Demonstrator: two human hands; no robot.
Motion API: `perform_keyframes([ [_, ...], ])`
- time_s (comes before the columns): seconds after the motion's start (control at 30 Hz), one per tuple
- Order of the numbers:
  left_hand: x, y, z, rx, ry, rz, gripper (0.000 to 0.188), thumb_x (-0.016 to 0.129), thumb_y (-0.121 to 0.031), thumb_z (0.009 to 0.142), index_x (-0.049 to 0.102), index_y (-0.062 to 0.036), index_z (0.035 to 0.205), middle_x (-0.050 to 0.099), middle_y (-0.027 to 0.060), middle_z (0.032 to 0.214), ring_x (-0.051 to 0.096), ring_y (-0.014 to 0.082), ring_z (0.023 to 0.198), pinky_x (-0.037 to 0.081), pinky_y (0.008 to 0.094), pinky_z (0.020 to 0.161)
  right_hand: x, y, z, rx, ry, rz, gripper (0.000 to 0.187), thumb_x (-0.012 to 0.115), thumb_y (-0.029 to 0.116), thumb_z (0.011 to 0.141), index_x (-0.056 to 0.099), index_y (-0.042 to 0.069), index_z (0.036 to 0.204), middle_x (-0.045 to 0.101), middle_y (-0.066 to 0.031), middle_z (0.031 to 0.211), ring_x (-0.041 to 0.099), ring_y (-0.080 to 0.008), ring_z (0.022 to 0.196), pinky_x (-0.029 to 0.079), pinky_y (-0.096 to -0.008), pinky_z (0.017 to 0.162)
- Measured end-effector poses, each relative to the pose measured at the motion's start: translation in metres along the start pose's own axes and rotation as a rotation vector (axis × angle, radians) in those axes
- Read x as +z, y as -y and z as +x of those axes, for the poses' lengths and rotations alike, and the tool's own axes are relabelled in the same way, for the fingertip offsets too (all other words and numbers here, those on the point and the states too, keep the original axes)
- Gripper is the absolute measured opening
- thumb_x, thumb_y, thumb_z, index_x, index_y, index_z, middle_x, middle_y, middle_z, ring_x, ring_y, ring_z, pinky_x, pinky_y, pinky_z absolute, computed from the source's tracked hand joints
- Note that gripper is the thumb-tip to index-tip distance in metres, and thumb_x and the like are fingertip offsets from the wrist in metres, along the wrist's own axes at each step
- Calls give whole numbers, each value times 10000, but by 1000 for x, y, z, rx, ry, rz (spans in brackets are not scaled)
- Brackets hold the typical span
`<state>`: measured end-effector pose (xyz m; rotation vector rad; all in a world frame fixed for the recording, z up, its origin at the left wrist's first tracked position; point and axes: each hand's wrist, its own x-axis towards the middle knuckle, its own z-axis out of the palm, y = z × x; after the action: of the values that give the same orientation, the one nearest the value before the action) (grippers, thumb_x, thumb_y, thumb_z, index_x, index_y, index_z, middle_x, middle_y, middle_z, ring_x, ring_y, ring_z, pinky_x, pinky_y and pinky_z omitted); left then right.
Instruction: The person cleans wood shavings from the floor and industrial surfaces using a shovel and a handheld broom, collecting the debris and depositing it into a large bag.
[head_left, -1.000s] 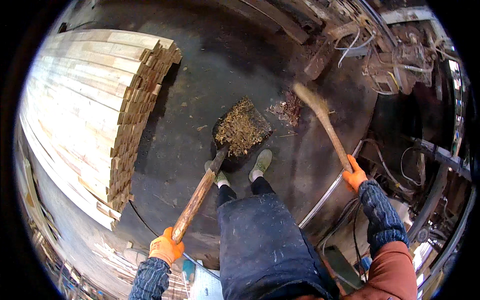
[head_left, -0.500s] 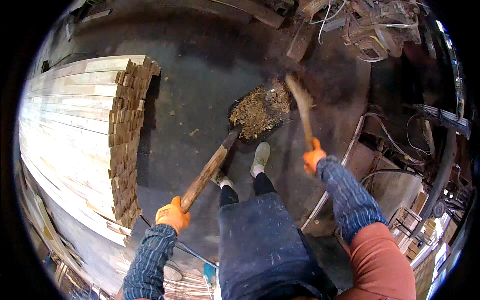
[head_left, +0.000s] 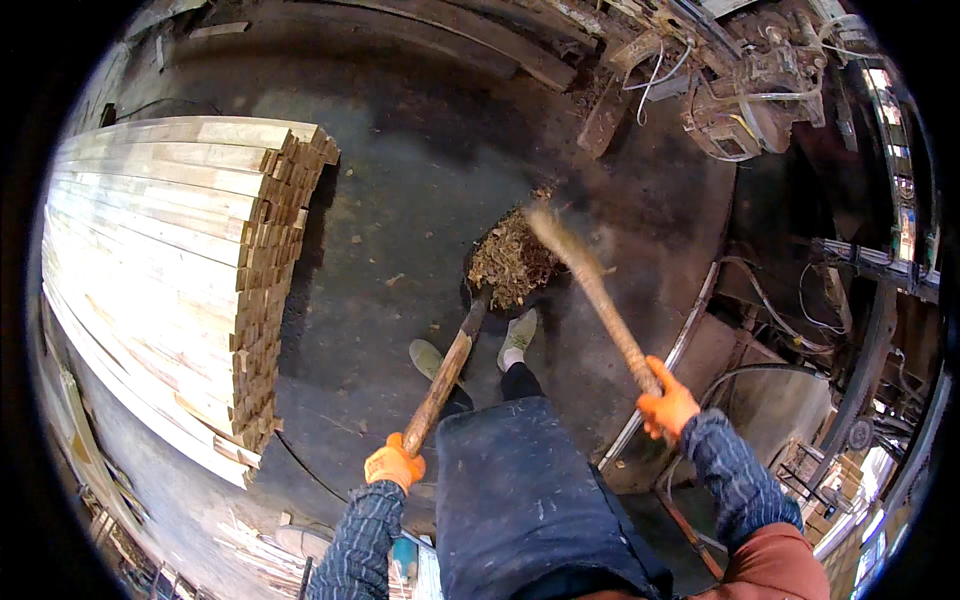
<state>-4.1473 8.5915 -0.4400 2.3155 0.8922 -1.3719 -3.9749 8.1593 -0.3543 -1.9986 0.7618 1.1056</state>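
In an orange glove, my left hand [head_left: 395, 464] is closed around the rough wooden handle of a shovel [head_left: 440, 385]. The shovel's dark blade lies on the floor ahead of my feet, mostly hidden under a heap of brown wood chips [head_left: 510, 262]. My right hand [head_left: 668, 402], gloved the same way, grips the handle end of a short straw broom [head_left: 605, 310]. The broom slants away to the left, its blurred bristle end at the heap's far right edge. Whether the bristles touch the chips I cannot tell.
A tall stack of pale boards [head_left: 170, 230] stands on the left. Dirty machinery [head_left: 755, 105] with hoses is at the far right. A metal rail [head_left: 690, 335] runs along the floor on the right. My shoes [head_left: 518, 335] are just behind the heap.
The broom's bristle end has swung left to the chips, while my right hand moved right and nearer. My left hand shifted right and nearer with the shovel handle, which now stands steeper in view.
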Motion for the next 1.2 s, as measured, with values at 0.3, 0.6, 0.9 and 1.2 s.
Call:
perform_keyframes([
  [0.3,1,-22,-18,-107,137,-12,736,690,-423,731,482,-114,1366,667,220,1155,639,378,1105,489,441,949,12,71,139,-63,-166,-321,778,575,84,863,261,299,1541,647,-183,817,602,-252,573,472,-390,505],
  [0.6,-39,17,24,28,26,137,622,743,-403,725,563,-100,1238,689,206,1097,664,373,1048,508,439,923,42,-25,-30,91,-20,-236,791,620,156,818,303,279,1532,692,-202,964,674,-267,647,553,-395,614],
  [0.9,-202,36,95,59,-88,487,519,746,-345,730,602,-124,1177,713,137,1046,684,293,1014,531,395,887,54,-76,74,118,-110,454,891,601,41,837,112,224,1560,610,-152,796,575,-233,520,469,-400,426],
  [1.2,-236,20,94,30,-98,468,513,752,-314,741,619,-133,1202,673,158,1195,629,311,1158,491,394,994,134,-17,-29,122,-1,330,797,612,73,848,256,211,1548,658,-141,857,585,-189,526,469,-341,441],
])
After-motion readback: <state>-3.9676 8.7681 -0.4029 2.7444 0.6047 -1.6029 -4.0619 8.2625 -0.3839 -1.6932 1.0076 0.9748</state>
